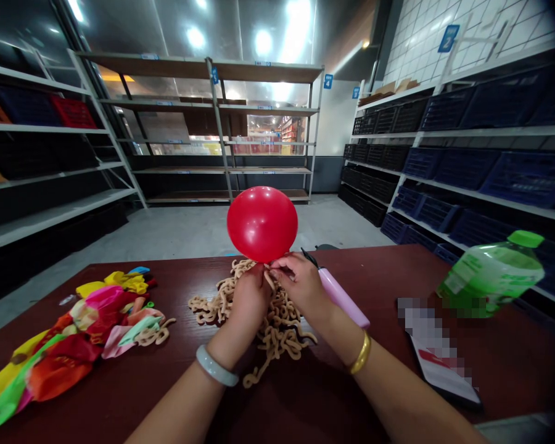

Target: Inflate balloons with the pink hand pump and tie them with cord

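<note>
An inflated red balloon (pixel 262 223) stands above the table, its neck down between my two hands. My left hand (pixel 253 291) is closed, pinching at the balloon's neck from the left. From the right, the fingers of my right hand (pixel 296 276) close on the same neck, with the fingertips partly hidden. A beige strand shows between the hands; I cannot tell which hand has hold of it. Below them lies a loose heap of beige curly balloon strings (pixel 282 336). Just right of my right hand lies a lilac balloon pump (pixel 342 296) with a black tip.
Several uninflated balloons (pixel 65 364) in mixed colours are piled on the left of the dark red table (pixel 166 394). On the right are a phone (pixel 439 351) and a green bottle (pixel 494 271). Shelving racks (pixel 222 123) and dark crates (pixel 462 166) stand beyond the table.
</note>
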Motion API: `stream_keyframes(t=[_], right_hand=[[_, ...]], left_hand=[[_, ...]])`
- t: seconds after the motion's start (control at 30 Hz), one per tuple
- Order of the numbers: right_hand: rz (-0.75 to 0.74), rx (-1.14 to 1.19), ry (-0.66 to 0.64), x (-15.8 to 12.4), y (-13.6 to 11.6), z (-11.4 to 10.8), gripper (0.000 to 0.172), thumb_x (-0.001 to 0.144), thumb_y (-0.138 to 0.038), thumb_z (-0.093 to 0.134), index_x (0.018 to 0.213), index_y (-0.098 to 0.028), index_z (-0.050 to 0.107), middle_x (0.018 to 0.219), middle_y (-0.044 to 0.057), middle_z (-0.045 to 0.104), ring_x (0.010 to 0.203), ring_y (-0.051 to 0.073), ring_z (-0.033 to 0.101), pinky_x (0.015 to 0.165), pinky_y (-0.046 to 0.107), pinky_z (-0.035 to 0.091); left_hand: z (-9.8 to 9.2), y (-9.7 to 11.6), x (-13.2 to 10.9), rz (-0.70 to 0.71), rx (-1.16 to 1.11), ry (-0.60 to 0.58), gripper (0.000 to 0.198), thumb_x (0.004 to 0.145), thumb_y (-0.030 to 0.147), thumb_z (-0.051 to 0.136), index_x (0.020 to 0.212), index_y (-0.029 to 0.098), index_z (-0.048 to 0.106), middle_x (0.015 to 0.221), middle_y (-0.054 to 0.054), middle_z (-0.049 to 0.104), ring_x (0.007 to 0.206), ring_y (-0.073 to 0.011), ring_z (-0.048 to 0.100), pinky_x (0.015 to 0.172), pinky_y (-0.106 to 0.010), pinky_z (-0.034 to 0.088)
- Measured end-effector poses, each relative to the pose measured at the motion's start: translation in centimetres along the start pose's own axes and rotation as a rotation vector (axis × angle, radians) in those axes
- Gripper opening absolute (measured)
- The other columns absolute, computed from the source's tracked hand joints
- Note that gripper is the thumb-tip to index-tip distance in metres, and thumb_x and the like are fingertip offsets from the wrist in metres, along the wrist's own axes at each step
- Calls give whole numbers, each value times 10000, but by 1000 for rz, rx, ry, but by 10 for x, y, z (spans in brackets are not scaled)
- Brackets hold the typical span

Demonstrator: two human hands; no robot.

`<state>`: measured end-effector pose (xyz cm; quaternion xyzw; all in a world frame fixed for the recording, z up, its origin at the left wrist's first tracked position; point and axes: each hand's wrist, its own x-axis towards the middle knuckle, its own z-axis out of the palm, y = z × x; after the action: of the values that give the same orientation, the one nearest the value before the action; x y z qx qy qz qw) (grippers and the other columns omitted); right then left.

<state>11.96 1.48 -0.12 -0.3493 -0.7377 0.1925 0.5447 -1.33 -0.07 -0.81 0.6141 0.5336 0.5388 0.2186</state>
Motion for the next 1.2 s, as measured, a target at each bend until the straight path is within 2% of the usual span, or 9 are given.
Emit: stream_keyframes(t=[0.2,0.33,0.43,0.53,0.63,0.77,0.93,1.07,1.2], right_hand=[[25,-247,-44,-1,-3,1,69,827,-170,577,789,-197,628,825,50,653,818,190,592,761,307,441],[-5,-445,3,-5,-4,2,97,869,-187,513,831,-192,602,834,72,622,808,205,573,742,310,422],[-32,-480,28,-6,-6,1,122,898,-210,486,856,-189,599,850,82,614,805,208,571,736,313,423],[-10,-333,59,-4,-8,-1,121,885,-205,511,835,-188,619,836,71,638,816,199,588,757,309,440],[121,-91,82,-1,-6,-1,85,837,-202,581,845,-199,665,842,46,687,811,184,621,773,307,471],[312,184,45,2,2,3,150,773,-263,652,891,-203,722,882,48,728,811,192,657,774,332,512],[530,498,22,4,3,5,226,665,-341,712,809,-168,735,757,51,715,660,179,632,606,307,515],[572,606,36,4,-3,3,216,613,-355,742,710,-168,695,673,29,672,575,143,575,514,258,466],[544,538,17,5,-2,2,207,639,-363,708,692,-166,672,660,26,654,568,135,556,512,251,445]], left_hand=[[8,-13,2,6,-10,-17,122,773,181,582,653,198,591,634,-42,561,619,-183,472,632,-272,314],[12,-15,3,20,-92,-60,114,800,199,561,692,198,598,669,-34,587,656,-178,506,678,-271,368],[11,-12,3,52,-166,-106,125,832,216,536,733,191,609,705,-35,606,684,-169,532,719,-266,399],[10,-10,2,27,-243,-127,113,839,235,543,788,185,631,740,-42,620,705,-169,541,723,-262,414],[8,-10,2,8,-271,-125,109,832,238,559,827,183,653,806,-61,642,742,-180,551,738,-269,415],[7,-10,4,54,-156,-116,93,824,229,571,817,186,653,794,-65,642,738,-190,546,742,-281,398],[6,-9,3,115,-38,-80,114,838,236,541,771,189,620,751,-69,637,709,-195,545,703,-287,378],[6,-14,3,155,3,-170,217,905,274,421,803,181,588,742,-70,636,669,-189,556,672,-293,392],[5,-19,6,200,48,-166,272,927,323,379,835,170,584,796,-86,645,746,-208,581,715,-318,411]])
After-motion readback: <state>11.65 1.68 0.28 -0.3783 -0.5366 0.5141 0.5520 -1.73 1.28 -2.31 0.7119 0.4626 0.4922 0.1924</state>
